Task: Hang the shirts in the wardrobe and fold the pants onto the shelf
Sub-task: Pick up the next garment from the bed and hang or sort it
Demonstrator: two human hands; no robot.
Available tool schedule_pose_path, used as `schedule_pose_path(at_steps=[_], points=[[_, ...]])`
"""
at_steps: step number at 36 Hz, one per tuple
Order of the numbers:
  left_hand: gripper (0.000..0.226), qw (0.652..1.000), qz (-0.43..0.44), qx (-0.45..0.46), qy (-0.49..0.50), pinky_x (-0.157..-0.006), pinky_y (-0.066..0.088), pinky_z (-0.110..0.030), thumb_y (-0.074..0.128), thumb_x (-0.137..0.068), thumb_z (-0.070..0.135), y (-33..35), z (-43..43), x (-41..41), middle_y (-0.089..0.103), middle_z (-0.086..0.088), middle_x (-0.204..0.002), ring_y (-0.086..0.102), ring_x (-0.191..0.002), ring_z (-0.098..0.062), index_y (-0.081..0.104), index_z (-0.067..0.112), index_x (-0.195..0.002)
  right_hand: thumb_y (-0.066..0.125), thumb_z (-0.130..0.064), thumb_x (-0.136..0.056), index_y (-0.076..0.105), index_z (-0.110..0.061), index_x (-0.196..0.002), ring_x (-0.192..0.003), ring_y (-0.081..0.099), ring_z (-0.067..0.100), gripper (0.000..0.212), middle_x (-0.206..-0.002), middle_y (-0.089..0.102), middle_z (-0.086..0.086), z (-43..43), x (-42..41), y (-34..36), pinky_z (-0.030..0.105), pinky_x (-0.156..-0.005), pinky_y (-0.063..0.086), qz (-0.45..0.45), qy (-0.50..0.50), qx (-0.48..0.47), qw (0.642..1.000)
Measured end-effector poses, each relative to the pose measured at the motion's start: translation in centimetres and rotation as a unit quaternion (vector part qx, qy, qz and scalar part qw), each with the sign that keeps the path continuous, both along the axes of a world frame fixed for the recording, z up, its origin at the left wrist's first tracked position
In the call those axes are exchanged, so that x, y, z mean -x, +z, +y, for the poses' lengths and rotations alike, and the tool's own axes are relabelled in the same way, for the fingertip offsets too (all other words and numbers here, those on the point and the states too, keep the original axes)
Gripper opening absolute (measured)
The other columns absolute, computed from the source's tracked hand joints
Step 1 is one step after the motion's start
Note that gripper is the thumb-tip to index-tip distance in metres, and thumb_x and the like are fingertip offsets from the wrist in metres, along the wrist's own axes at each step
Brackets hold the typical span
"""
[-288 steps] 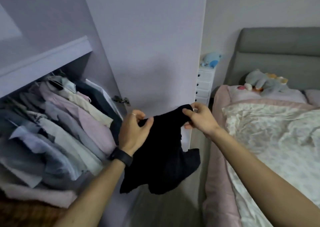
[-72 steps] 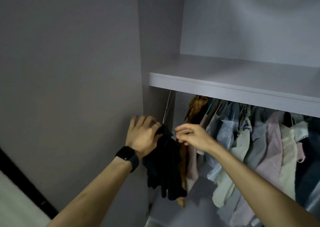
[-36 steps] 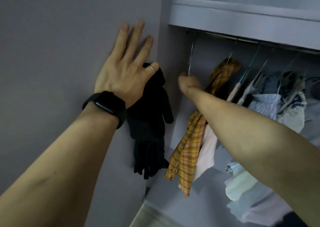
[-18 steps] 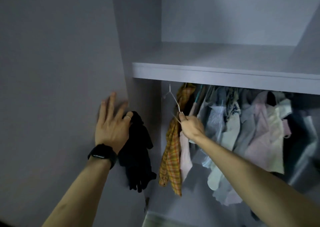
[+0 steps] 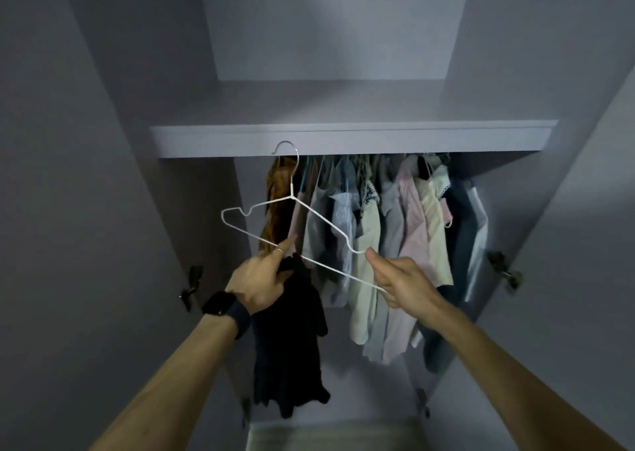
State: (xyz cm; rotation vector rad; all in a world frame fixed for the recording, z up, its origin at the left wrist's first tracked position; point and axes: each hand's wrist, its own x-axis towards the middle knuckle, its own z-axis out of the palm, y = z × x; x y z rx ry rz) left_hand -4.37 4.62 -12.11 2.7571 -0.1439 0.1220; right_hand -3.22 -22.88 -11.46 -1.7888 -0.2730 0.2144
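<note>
My right grip (image 5: 402, 284) now pinches the white wire hanger (image 5: 291, 196), drawn out before the shelf (image 5: 343, 138); my left grip (image 5: 261, 285), off the door (image 5: 103, 210), clutches the black shirt (image 5: 288, 347).

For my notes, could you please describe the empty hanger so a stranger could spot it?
Below the wardrobe shelf, before the hanging clothes, the right hand holds a white wire hanger. Unlike the others, it carries no garment and its hook is free.
</note>
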Motion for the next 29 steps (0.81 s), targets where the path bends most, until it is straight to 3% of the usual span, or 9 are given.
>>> schedule_pose_path(at_steps=[3, 5, 9, 11, 14, 19, 22, 26, 29], points=[[0.047, 0.999, -0.036, 0.014, -0.016, -0.096, 0.049, -0.042, 0.057, -0.096, 0.026, 0.9, -1.2, -2.4, 0.061, -0.01, -0.13, 0.058, -0.119, -0.031, 0.048, 0.033, -0.142, 0.058, -0.062, -0.088, 0.026, -0.028, -0.047, -0.039, 0.017, 0.013, 0.062, -0.049, 0.018, -0.005, -1.3, -1.0, 1.4, 0.021, -0.043, 0.018, 0.01, 0.028, -0.029, 0.999], [0.037, 0.998, -0.055, 0.016, -0.026, -0.091, 0.051, -0.044, 0.058, -0.094, 0.022, 1.3, -2.4, -3.4, 0.065, -0.011, -0.12, 0.06, -0.113, -0.032, 0.058, 0.028, -0.13, 0.057, -0.062, -0.091, 0.026, -0.028, -0.047, -0.04, 0.016, 0.013, 0.063, -0.049, 0.018, -0.006, -2.4, -1.2, 1.8, 0.024, -0.044, 0.015, 0.013, 0.02, -0.04, 0.999], [0.034, 0.994, -0.098, -0.018, -0.043, -0.084, 0.053, -0.044, 0.055, -0.094, 0.022, 1.3, -4.1, -4.1, 0.066, -0.009, -0.115, 0.06, -0.109, -0.03, 0.06, 0.026, -0.127, 0.054, -0.066, -0.091, 0.031, -0.024, -0.051, -0.047, 0.03, 0.01, 0.062, -0.053, 0.028, -0.005, -5.0, -1.5, 0.8, 0.023, -0.054, 0.03, -0.066, -0.013, 0.092, 0.993], [0.038, 0.989, -0.116, -0.067, -0.059, -0.085, 0.053, -0.042, 0.053, -0.095, 0.022, 1.1, -4.6, -4.3, 0.063, -0.005, -0.119, 0.058, -0.112, -0.026, 0.058, 0.029, -0.131, 0.058, -0.062, -0.091, 0.045, -0.018, -0.057, -0.052, 0.047, 0.01, 0.058, -0.054, 0.045, -0.003, -6.0, -1.8, 0.3, 0.025, -0.062, 0.039, -0.081, -0.013, 0.158, 0.984], [0.046, 0.973, -0.14, -0.154, -0.1, -0.093, 0.049, -0.034, 0.052, -0.094, 0.016, 0.4, -5.6, -4.6, 0.06, 0.001, -0.129, 0.05, -0.123, -0.021, 0.052, 0.028, -0.139, 0.07, -0.052, -0.088, 0.061, -0.01, -0.083, -0.068, 0.07, 0.008, 0.043, -0.068, 0.07, 0.0, -5.8, -2.3, 0.7, 0.016, -0.067, 0.048, -0.058, 0.021, 0.171, 0.983], [0.049, 0.955, -0.127, -0.22, -0.152, -0.098, 0.046, -0.036, 0.048, -0.094, 0.015, -0.2, -7.0, -4.7, 0.058, 0.0, -0.132, 0.044, -0.125, -0.02, 0.049, 0.023, -0.143, 0.073, -0.034, -0.092, 0.065, -0.012, -0.108, -0.07, 0.069, 0.015, 0.028, -0.082, 0.076, 0.005, -2.4, -3.5, 3.7, 0.024, -0.063, 0.051, 0.01, 0.057, 0.057, 0.997], [0.051, 0.941, -0.144, -0.241, -0.19, -0.098, 0.045, -0.039, 0.049, -0.094, 0.014, -0.6, -7.5, -4.3, 0.059, -0.003, -0.132, 0.047, -0.125, -0.025, 0.05, 0.018, -0.144, 0.071, -0.032, -0.093, 0.063, -0.009, -0.109, -0.059, 0.064, 0.015, 0.03, -0.076, 0.073, 0.005, -0.9, -4.7, 5.8, 0.025, -0.053, 0.052, 0.11, -0.002, -0.133, 0.985], [0.063, 0.946, -0.159, -0.199, -0.199, -0.094, 0.047, -0.037, 0.05, -0.095, 0.014, -0.6, -7.1, -4.0, 0.06, -0.002, -0.128, 0.05, -0.118, -0.024, 0.033, 0.027, -0.155, 0.058, -0.031, -0.101, 0.066, -0.011, -0.104, -0.039, 0.03, 0.004, 0.021, -0.054, 0.043, -0.006, -0.1, -6.3, 7.4, 0.016, -0.036, 0.022, 0.182, -0.049, -0.177, 0.966], [0.079, 0.987, -0.083, 0.031, -0.135, -0.083, 0.054, -0.041, 0.058, -0.095, 0.017, -0.5, -6.5, -3.2, 0.067, -0.003, -0.112, 0.062, -0.102, -0.025, 0.012, 0.045, -0.153, 0.051, -0.028, -0.103, 0.073, -0.009, -0.109, -0.039, 0.024, 0.004, 0.03, -0.049, 0.033, -0.011, -1.0, -6.3, 6.0, 0.019, -0.041, 0.017, 0.091, -0.128, -0.076, 0.985]])
